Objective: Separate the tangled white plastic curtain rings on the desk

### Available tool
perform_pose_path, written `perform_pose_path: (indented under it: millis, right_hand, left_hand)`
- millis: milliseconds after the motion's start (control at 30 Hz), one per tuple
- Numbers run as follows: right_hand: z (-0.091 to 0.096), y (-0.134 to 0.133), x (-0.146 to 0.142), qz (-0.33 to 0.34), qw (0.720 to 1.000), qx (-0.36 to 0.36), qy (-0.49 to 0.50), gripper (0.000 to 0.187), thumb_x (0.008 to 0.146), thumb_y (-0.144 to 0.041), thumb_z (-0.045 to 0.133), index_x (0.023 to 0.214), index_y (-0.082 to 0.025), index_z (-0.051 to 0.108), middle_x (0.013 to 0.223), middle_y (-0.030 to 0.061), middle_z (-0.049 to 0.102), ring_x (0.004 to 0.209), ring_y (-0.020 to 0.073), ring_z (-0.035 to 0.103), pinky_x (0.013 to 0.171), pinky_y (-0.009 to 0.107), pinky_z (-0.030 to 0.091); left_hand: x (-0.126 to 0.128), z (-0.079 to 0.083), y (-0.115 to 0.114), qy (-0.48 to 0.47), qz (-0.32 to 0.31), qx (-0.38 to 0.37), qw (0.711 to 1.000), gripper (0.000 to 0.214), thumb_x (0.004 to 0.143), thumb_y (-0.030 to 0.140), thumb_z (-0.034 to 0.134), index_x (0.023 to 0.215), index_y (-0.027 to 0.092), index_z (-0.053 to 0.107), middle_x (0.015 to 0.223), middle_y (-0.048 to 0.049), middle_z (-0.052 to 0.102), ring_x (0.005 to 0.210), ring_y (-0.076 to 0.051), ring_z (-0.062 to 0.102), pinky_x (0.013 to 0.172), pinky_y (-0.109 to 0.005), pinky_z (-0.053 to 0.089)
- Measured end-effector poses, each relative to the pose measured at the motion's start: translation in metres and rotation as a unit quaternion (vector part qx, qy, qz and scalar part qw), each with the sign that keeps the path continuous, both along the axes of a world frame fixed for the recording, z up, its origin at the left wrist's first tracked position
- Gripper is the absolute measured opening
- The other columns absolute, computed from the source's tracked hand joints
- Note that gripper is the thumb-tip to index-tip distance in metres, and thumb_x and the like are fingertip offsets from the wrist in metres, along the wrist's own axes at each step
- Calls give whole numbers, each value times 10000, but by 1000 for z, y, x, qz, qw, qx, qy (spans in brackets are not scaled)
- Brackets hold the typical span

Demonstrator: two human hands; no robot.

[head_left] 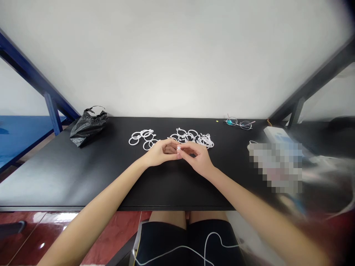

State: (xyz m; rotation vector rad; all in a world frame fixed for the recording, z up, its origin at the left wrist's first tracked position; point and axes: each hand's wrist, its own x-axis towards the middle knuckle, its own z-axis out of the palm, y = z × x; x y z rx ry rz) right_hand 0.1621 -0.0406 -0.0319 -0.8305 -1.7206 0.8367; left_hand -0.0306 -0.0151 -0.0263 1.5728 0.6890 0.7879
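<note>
My left hand (161,152) and my right hand (197,157) meet above the black table. Thumb and fingertips of the right hand pinch a small white plastic piece (179,147); its exact kind is too small to make out. The left hand's fingers are curled around it, with the thumb and fingertips close to the same piece. Behind the hands lie several white plastic rings with small eyelets, like curtain rings, in a left group (134,140) and a middle group (192,132). Just right of them is a tangled heap of small white plastic pieces (205,141).
A crumpled black plastic bag (90,127) sits at the back left of the table (91,181). Eyeglasses (239,123) lie at the back right. A white box (277,136) and clear plastic are on the right. A white cable (172,251) crosses my lap.
</note>
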Motion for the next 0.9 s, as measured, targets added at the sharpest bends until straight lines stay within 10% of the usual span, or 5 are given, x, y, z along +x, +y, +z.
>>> perform_pose_path:
  millis: [900]
  right_hand:
    - [4, -2, 1, 45, 994, -92, 39, 262, 866, -413, 650, 735, -199, 577, 684, 0, 671, 608, 134, 659, 603, 280, 573]
  left_hand:
    - [1, 10, -5, 79, -34, 31, 996, 273, 824, 380, 700, 940, 133, 685, 813, -55, 712, 731, -143, 650, 709, -260, 521]
